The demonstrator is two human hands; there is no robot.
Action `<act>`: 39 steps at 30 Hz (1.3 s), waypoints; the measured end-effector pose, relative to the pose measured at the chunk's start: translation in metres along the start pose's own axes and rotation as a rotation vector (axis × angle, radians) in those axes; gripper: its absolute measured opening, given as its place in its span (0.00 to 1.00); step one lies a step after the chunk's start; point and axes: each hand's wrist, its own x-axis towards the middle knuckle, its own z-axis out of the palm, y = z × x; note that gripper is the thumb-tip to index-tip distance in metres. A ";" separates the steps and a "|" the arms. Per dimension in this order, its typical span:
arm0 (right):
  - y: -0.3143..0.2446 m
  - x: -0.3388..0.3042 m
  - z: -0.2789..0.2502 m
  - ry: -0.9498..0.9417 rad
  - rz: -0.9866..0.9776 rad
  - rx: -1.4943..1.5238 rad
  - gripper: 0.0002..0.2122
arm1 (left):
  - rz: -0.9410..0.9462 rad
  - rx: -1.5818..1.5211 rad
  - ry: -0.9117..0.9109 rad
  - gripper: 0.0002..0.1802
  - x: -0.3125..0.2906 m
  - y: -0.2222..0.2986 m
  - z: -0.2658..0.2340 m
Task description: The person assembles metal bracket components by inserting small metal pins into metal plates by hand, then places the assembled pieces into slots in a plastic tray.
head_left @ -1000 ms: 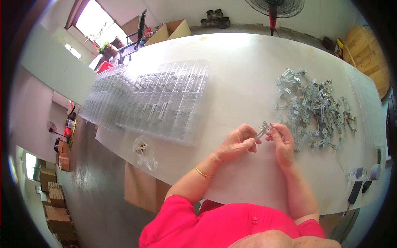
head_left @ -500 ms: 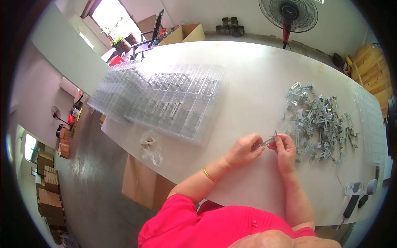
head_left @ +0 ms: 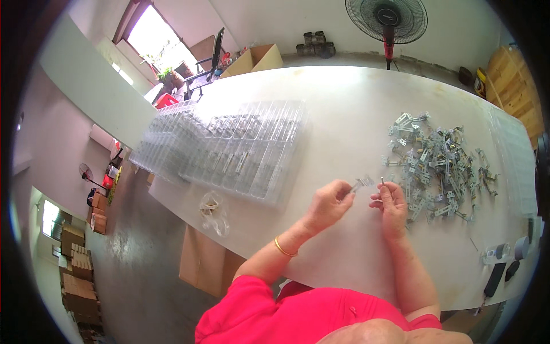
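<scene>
Over the near part of the white table, my left hand (head_left: 329,205) pinches a small silver metal bracket (head_left: 362,183), somewhat blurred. Just right of it, my right hand (head_left: 392,209) is closed round a thin metal piece (head_left: 382,180) whose tip sticks up past the fingers; its kind does not show. The two hands are a little apart. Beyond my right hand lies a loose heap of silver metal brackets (head_left: 438,163), some with brassy parts. Clear plastic compartment trays (head_left: 258,192) stand at the left, with similar metal parts in several compartments.
A clear plastic bag (head_left: 215,215) with small pieces lies near the table's left edge, above a cardboard box (head_left: 206,261). On the right are a clear plastic tray (head_left: 515,160), a small clear container (head_left: 496,253) and a black object (head_left: 494,280). A fan (head_left: 388,20) stands beyond the table.
My hands have drawn apart: the left has moved left with the bracket, away from the right. The thin piece now shows upright in my right hand. The whole view has shifted slightly.
</scene>
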 end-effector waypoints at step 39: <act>0.003 0.003 -0.009 -0.135 0.046 -0.074 0.05 | -0.550 1.020 0.214 0.16 0.183 -0.092 -0.217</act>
